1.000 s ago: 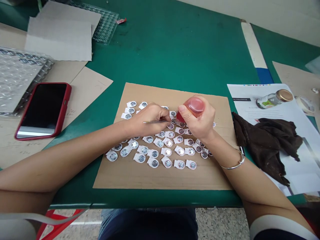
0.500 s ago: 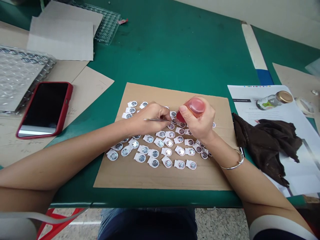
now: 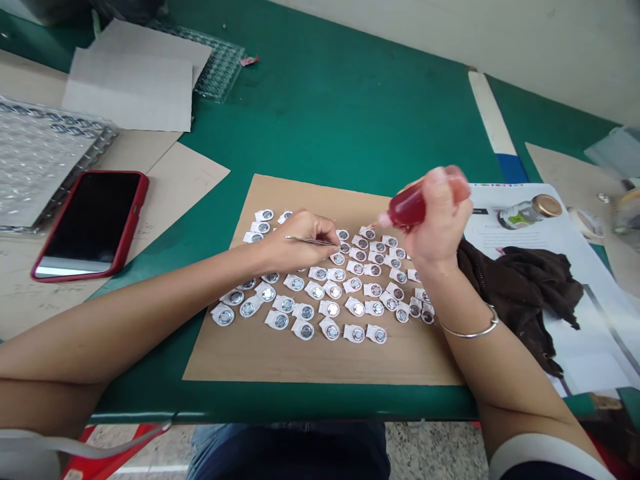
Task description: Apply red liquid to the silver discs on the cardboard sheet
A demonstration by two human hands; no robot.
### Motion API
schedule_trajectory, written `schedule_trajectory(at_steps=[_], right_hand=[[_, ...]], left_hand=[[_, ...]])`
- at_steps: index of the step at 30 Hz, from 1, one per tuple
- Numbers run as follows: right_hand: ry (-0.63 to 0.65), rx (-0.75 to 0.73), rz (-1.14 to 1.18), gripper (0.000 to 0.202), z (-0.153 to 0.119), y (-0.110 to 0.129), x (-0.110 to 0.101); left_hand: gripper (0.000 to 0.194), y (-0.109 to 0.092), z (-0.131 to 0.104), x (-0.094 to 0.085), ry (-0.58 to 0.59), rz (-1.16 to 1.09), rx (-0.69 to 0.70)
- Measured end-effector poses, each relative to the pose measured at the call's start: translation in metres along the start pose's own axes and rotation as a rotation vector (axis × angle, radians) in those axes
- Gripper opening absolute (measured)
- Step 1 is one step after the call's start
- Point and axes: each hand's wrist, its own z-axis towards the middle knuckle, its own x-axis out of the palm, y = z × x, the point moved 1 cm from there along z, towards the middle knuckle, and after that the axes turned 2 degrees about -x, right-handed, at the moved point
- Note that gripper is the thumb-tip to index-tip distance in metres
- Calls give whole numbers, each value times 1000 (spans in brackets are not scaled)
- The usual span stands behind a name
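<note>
Several small round metallic pieces with white tabs (image 3: 376,334) lie in loose rows on a brown cardboard sheet (image 3: 240,363). My left hand (image 3: 303,241) rests over the upper middle of the sheet, its fingers pinched on thin metal tweezers (image 3: 306,240) whose tip is among the pieces. Raised above the sheet's right part, my right hand (image 3: 440,223) is wrapped round a squeeze bottle of red liquid (image 3: 410,205). The bottle is tilted, and its pale nozzle points down and left toward a piece in the top row.
A red-cased phone (image 3: 90,223) lies at left, near bubble-textured plastic trays (image 3: 35,167) and grey card sheets (image 3: 130,87). At right are printed paper (image 3: 595,333), a small glass jar (image 3: 527,212), dark brown cloth (image 3: 525,287) and a tape roll (image 3: 585,223).
My right hand has moved right and slightly up with the red bottle, which now lies more sideways and uncovers more pieces. My left hand stays near the same spot with the tweezers.
</note>
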Motion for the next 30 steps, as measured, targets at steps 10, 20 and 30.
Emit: schedule_trajectory(at_steps=[10, 20, 30], right_hand=[[33, -92, -14, 32, 19, 17, 20], [96, -212, -198, 33, 12, -2, 13], [145, -337, -257, 39, 9, -6, 11]], left_hand=[[14, 0, 0, 0, -127, 284, 198], [14, 5, 2, 3, -144, 308, 244], [12, 6, 3, 4, -131, 302, 274]])
